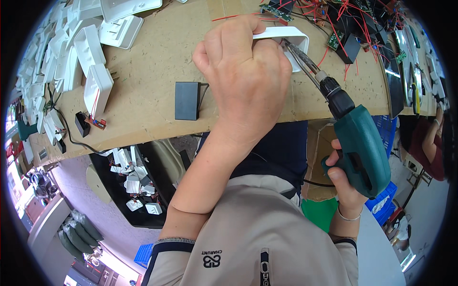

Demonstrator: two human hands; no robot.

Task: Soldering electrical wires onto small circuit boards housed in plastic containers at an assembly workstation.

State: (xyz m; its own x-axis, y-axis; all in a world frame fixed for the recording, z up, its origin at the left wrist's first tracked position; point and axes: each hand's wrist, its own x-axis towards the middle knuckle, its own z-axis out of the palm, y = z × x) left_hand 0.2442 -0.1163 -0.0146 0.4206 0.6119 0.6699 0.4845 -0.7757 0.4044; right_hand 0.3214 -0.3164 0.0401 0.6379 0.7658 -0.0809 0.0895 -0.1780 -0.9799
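Note:
My left hand (248,71) is closed around a white plastic case (291,32) above the cardboard-covered table, its open side toward the right. In my right hand (347,188) is a green soldering gun (363,143), with a finger at its trigger. The gun's thin metal tip reaches into the case, beside my left fingers. What the tip touches in there is mostly hidden by the hand. A black rectangular box (187,101) with a dark lead lies on the table below my left wrist.
White plastic cases (90,52) are heaped at the far left. Circuit boards, black boxes and red wires (350,45) crowd the far right. A small red board (97,122) lies near the front edge. Below stands a black bin (119,200) of white parts. At the right edge is another person's arm (431,138).

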